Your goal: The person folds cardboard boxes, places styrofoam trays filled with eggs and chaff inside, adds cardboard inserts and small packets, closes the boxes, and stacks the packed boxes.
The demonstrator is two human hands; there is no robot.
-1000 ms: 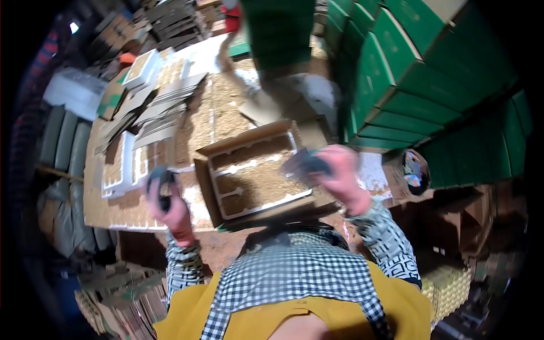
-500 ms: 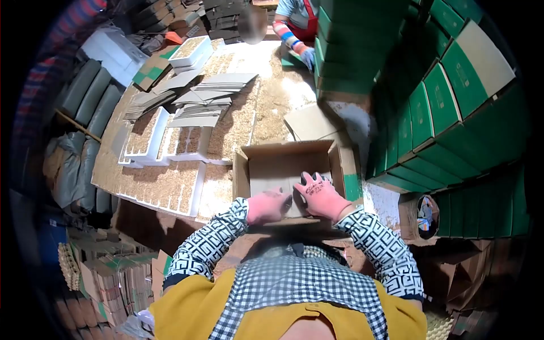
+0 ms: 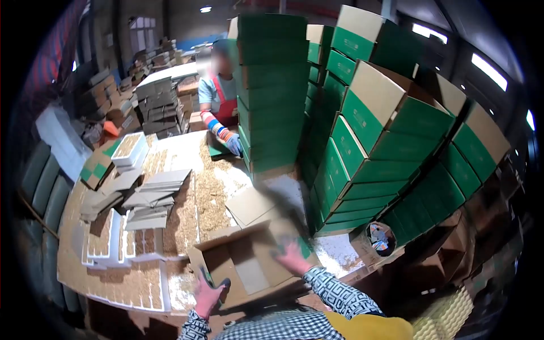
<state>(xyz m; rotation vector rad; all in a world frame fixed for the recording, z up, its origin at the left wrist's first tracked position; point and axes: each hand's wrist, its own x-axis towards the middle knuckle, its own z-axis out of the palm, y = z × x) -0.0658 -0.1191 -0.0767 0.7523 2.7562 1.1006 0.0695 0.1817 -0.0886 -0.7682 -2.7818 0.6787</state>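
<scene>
An open cardboard box sits at the table's near edge, turned at an angle, with a pale sheet on its bottom. My left hand, in a pink glove with dark fingertips, is at the box's front left corner, thumb and finger spread apart. At the right wall is my right hand, also pink-gloved; motion smears its fingers, so its grip on the box cannot be made out. Flat cardboard sheets lie just behind the box.
Stacked grey sheets lie over white foam trays of brown, grainy material on the left. Tall stacks of green boxes rise at the right. A co-worker stands behind the table. A round container holds small packets.
My view has swung up and to the right. My hands have come out of the box's middle and moved apart to its two sides. The box now sits turned at an angle.
</scene>
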